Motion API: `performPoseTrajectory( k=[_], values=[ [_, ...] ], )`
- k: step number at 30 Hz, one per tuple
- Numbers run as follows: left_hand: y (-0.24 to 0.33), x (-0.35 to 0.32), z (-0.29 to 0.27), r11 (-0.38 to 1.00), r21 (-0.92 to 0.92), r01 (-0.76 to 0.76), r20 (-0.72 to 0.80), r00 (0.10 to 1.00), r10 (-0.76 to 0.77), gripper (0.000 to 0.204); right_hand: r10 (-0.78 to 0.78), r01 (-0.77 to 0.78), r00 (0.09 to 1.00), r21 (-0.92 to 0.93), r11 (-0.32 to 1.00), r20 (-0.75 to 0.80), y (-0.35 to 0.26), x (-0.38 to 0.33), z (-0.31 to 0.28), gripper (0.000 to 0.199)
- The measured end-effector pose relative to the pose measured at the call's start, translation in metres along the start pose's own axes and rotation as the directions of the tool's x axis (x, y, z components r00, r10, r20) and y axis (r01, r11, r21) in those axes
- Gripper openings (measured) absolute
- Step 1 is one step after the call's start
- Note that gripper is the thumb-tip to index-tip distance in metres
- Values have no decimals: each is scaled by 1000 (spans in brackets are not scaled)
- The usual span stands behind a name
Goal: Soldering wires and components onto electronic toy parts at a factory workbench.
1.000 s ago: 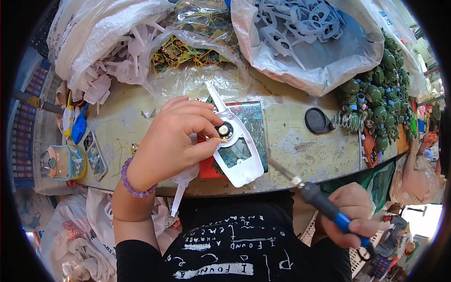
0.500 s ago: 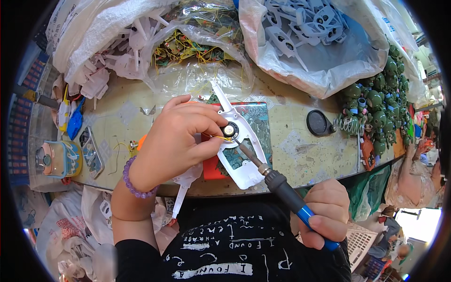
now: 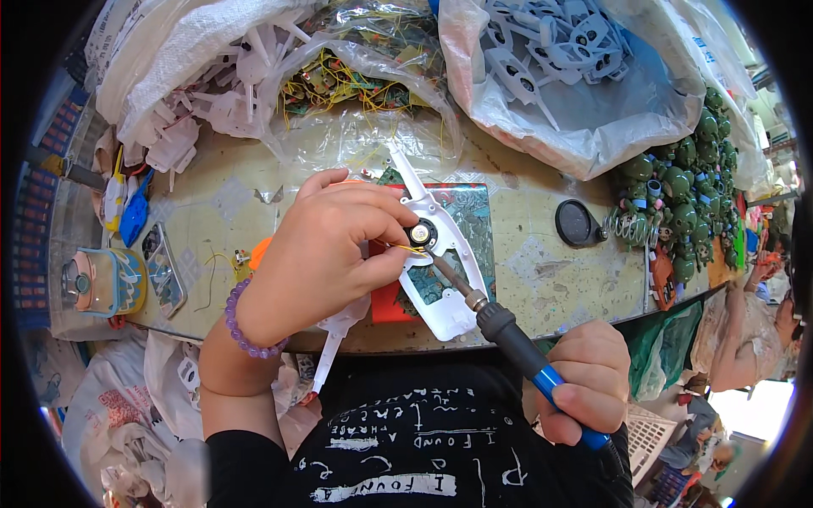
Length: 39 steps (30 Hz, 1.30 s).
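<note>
A white plastic housing half (image 3: 449, 317) with a long narrow stem lies at the middle of the table. Set in it is a small round black speaker (image 3: 421, 234) with a metal centre. My left hand (image 3: 334, 237) reaches over from the left, thumb and fingers pinched on thin yellow wires (image 3: 405, 247) beside the speaker. Gripped in my right hand (image 3: 593, 381) is a soldering iron (image 3: 512, 339) with a black and blue handle. Its tip is at the speaker's lower edge, by the wire ends. Another white plastic piece (image 3: 339, 326) lies partly under my left wrist.
A red and green patterned pad (image 3: 474, 207) lies under the housing. At the back, bags hold white parts (image 3: 555, 51) and wired circuit boards (image 3: 347, 85). A black round lid (image 3: 576, 222) and green figures (image 3: 686, 186) are on the right; a phone (image 3: 165, 271) and cup (image 3: 110, 284), left.
The whole view has shifted slightly, with the table things a little further right. Both hands keep their holds, and the iron's tip stays by the speaker.
</note>
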<state>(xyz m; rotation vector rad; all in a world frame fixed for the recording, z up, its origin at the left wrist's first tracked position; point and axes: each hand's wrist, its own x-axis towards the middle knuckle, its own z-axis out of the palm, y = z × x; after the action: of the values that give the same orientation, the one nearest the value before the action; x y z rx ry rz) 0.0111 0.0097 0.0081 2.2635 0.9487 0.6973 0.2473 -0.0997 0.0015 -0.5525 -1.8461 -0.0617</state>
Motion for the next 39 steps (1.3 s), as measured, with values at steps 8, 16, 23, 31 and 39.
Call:
performPoseTrajectory(
  k=[8, 16, 23, 31, 39],
  values=[
    [1, -1, -1, 999, 33, -18, 4, 1000, 18, 3, -24, 24, 1000, 20, 1000, 6, 2, 8, -3, 40],
    [1, -1, 1, 1000, 29, -5, 4, 1000, 5, 3, -4, -12, 988, 97, 995, 156, 5, 24, -11, 36],
    [2, -2, 1, 999, 46, -11, 1, 1000, 11, 3, 8, -30, 980, 104, 994, 197, 7, 30, -14, 36],
    [3, 0, -1, 999, 53, -6, 21, 1000, 5, 3, 2, -1, 999, 9, 1000, -43, 0, 8, -23, 38],
    [3, -2, -7, 998, 58, -19, 25, 1000, 18, 7, 228, -250, 944, -66, 966, -240, -5, -17, -33, 37]
  ],
)
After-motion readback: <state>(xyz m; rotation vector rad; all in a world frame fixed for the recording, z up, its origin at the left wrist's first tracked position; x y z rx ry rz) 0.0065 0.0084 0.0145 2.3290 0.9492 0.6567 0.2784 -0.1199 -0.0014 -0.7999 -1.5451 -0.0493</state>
